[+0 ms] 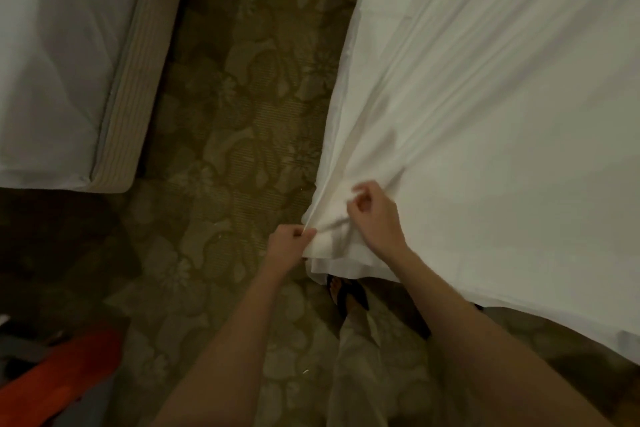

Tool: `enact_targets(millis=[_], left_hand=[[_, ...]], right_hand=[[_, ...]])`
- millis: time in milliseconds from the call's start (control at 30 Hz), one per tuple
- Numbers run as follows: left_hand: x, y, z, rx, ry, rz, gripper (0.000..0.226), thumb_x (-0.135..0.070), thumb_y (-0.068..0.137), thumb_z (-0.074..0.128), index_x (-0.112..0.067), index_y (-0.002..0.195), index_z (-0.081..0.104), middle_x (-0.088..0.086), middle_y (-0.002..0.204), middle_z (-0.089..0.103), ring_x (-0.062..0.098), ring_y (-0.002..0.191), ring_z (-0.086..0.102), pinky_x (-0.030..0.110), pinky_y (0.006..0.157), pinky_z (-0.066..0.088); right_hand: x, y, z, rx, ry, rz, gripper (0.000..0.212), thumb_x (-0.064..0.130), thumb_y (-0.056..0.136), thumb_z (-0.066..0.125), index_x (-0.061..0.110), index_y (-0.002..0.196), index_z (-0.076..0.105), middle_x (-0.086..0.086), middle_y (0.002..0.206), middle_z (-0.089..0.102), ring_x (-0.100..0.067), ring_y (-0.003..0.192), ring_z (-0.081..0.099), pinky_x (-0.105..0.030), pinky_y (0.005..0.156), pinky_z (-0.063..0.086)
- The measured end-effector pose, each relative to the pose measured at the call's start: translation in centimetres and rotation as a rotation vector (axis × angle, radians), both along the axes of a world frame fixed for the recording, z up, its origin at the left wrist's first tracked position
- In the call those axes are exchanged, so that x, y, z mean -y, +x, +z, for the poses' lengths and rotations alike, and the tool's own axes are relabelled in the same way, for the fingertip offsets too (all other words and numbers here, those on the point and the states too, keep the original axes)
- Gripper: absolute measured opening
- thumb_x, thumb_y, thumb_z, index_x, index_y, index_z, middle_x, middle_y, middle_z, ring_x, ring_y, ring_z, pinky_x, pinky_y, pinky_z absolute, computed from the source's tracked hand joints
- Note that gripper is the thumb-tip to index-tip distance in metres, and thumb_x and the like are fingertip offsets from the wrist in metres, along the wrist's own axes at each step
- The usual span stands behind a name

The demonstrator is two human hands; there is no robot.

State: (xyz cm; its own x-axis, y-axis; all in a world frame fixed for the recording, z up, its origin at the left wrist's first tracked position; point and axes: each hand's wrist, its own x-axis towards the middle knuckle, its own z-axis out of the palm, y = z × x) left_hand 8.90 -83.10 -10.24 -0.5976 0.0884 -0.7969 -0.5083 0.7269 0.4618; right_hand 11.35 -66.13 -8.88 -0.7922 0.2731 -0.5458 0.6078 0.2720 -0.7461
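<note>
Left hand (289, 241) pinches the corner of the white cotton bed sheet (485, 114); right hand (375, 215) grips a bunched fold just beside it, above the green floral carpet (235, 114).

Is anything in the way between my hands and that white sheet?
Nothing visible. The left hand grips the sheet at its corner, and the right hand is right over the fabric beside it.

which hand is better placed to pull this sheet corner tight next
Left, probably. The left hand pinches the white sheet at its corner hem, and creases fan out from that grip. The right hand sits further in on the fabric, and whether it holds any is unclear.
</note>
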Motion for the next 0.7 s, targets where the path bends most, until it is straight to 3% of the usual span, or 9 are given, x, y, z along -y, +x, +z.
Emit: enact_targets(millis=[33,100,167,233,333,433,533,667,700], left_hand=[[0.2,0.0,0.3,0.001,0.037,0.047,0.024,-0.024,0.095,0.057,-0.005,0.091,0.07,0.007,0.077,0.064,0.018,0.07,0.061,0.028,0.06,0.051],[0.6,0.0,1.2,0.014,0.119,0.138,0.019,-0.024,0.095,0.058,-0.009,0.09,0.069,0.014,0.087,0.067,0.024,0.08,0.064,0.038,0.072,0.055],[0.7,0.2,2.1,0.031,0.169,0.149,0.02,-0.025,0.095,0.058,-0.012,0.083,0.069,0.015,0.086,0.067,0.023,0.078,0.064,0.036,0.071,0.056],[0.8,0.1,3.1,0.045,0.218,0.191,0.021,-0.024,0.094,0.058,-0.009,0.084,0.07,0.012,0.08,0.066,0.02,0.071,0.062,0.029,0.063,0.053],[0.5,0.2,4.2,0.042,0.244,0.216,0.021,-0.023,0.094,0.058,-0.008,0.086,0.07,0.008,0.076,0.067,0.017,0.068,0.062,0.029,0.065,0.053],[0.2,0.5,4.8,0.023,0.231,0.226,0.018,-0.022,0.094,0.058,-0.009,0.087,0.069,0.01,0.083,0.067,0.019,0.076,0.064,0.032,0.071,0.055],[0.0,0.6,4.9,-0.019,0.191,0.228,0.018,-0.021,0.094,0.058,-0.005,0.095,0.067,0.009,0.086,0.066,0.021,0.081,0.063,0.026,0.066,0.057],[-0.5,1.4,5.0,-0.05,0.146,0.237,0.032,-0.02,0.095,0.058,0.004,0.115,0.062,0.009,0.09,0.063,0.017,0.078,0.062,0.018,0.053,0.056],[-0.6,1.6,4.9,-0.054,0.143,0.242,0.033,-0.02,0.095,0.057,0.005,0.117,0.061,0.009,0.09,0.063,0.018,0.078,0.062,0.018,0.053,0.056]], right_hand=[[0.0,2.1,0.1,0.052,-0.026,-0.062,0.01,0.022,0.092,0.059,0.014,0.096,0.063,0.003,0.081,0.064,-0.011,0.077,0.061,-0.027,0.072,0.048],[0.3,5.7,0.1,0.292,-0.238,-0.282,0.024,0.032,0.092,0.06,0.011,0.082,0.068,-0.003,0.079,0.071,-0.021,0.08,0.067,-0.034,0.075,0.051],[0.6,8.3,-0.2,0.6,-0.576,-0.482,0.042,0.046,0.089,0.059,0.006,0.095,0.069,-0.009,0.093,0.073,-0.025,0.092,0.067,-0.035,0.081,0.05],[0.7,9.7,-0.5,0.685,-0.873,-0.574,0.059,0.058,0.083,0.058,0.007,0.113,0.061,-0.01,0.111,0.069,-0.025,0.106,0.063,-0.038,0.09,0.048],[0.8,10.1,-0.9,0.424,-1.085,-0.946,0.06,0.05,0.082,0.065,0.015,0.128,0.05,-0.011,0.127,0.059,-0.028,0.115,0.057,-0.039,0.09,0.049],[-0.3,8.5,-0.4,0.216,-1.039,-1.314,0.052,0.034,0.081,0.071,0.014,0.127,0.057,-0.012,0.123,0.062,-0.03,0.111,0.06,-0.041,0.089,0.053],[-2.7,8.4,0.0,0.121,-0.957,-1.466,0.04,0.025,0.081,0.075,0.012,0.117,0.064,-0.011,0.121,0.065,-0.028,0.106,0.063,-0.042,0.088,0.055],[-5.5,10.7,0.8,0.085,-0.927,-1.599,0.041,0.018,0.088,0.069,0.017,0.127,0.057,0.004,0.124,0.058,-0.016,0.105,0.059,-0.012,0.066,0.053],[-5.9,11.4,1.1,0.075,-0.889,-1.592,0.042,0.018,0.087,0.07,0.014,0.128,0.057,0.001,0.121,0.06,-0.018,0.103,0.06,-0.016,0.064,0.054]])
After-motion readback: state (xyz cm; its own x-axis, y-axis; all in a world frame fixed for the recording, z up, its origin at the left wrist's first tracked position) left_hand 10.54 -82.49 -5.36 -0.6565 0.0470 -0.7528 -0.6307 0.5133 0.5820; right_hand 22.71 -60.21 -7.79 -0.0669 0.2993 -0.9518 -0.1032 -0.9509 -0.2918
